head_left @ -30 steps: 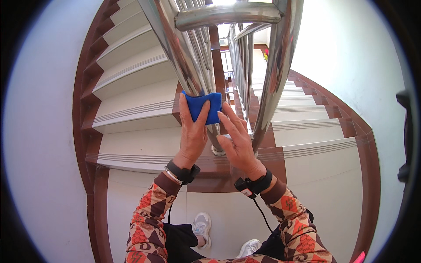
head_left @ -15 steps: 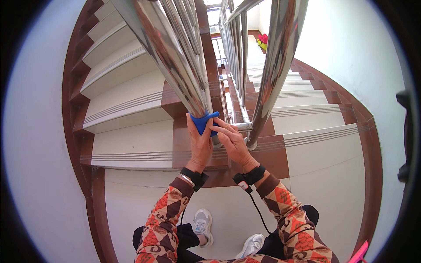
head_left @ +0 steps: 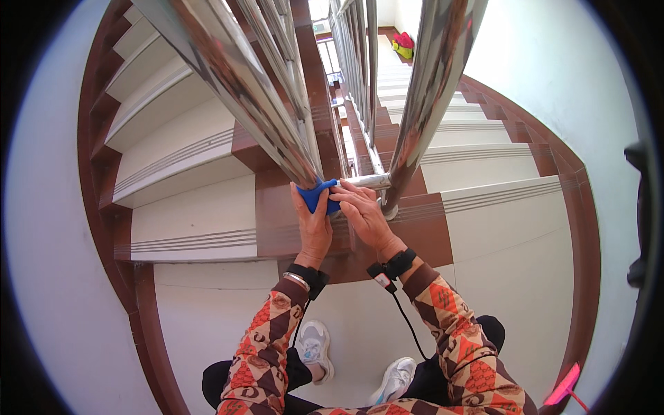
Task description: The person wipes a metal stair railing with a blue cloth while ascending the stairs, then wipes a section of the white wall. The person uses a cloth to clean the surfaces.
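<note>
Blue cloth [head_left: 318,196] sits bunched at the foot of the slanting steel balusters [head_left: 277,124], right where they meet the short horizontal rail [head_left: 370,181] at the inner edge of the brown-bordered landing [head_left: 277,214]. The left hand [head_left: 312,225] presses the cloth against the metal, fingers together and wrapped over it (the thumb lies along its near side). The right hand [head_left: 363,214] rests just beside it, fingers close together, their tips touching the cloth and the rail. Both wrists wear black bands, and a thin cable [head_left: 404,315] hangs from the right one. White steps [head_left: 187,214] with grooved edges fan away to the left and right of the railing. White trainers [head_left: 315,346] stand on the pale floor below the patterned sleeves.
</note>
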`<action>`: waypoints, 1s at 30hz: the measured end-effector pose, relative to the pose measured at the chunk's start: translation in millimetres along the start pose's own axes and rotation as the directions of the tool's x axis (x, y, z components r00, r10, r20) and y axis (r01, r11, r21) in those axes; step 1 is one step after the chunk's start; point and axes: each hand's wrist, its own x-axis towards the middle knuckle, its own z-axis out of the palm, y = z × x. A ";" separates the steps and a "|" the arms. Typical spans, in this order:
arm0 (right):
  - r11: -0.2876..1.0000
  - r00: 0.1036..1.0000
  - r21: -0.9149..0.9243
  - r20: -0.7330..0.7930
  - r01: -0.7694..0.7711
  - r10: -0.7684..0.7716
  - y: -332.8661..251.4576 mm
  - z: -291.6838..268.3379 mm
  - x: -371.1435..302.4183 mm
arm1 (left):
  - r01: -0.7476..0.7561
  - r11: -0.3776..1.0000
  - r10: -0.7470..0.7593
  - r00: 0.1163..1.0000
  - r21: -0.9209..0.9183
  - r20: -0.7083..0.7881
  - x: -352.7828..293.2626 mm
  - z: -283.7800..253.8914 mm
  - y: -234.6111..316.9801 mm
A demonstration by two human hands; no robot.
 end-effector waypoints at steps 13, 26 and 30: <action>0.989 0.997 0.134 0.048 -0.062 0.056 13.6 1.5 -17.9 | 0.123 0.988 -0.116 0.990 -0.095 0.078 -27.8 15.8 0.8; 0.994 0.989 0.051 -0.109 -0.099 0.104 -21.5 -60.3 -30.2 | 0.312 0.933 -0.196 0.861 -0.182 0.469 19.4 11.0 88.5; 0.986 0.942 0.069 -0.290 -0.153 0.167 -130.9 -150.0 -41.8 | 0.225 0.942 -0.071 0.857 -0.248 0.510 75.1 -39.1 208.1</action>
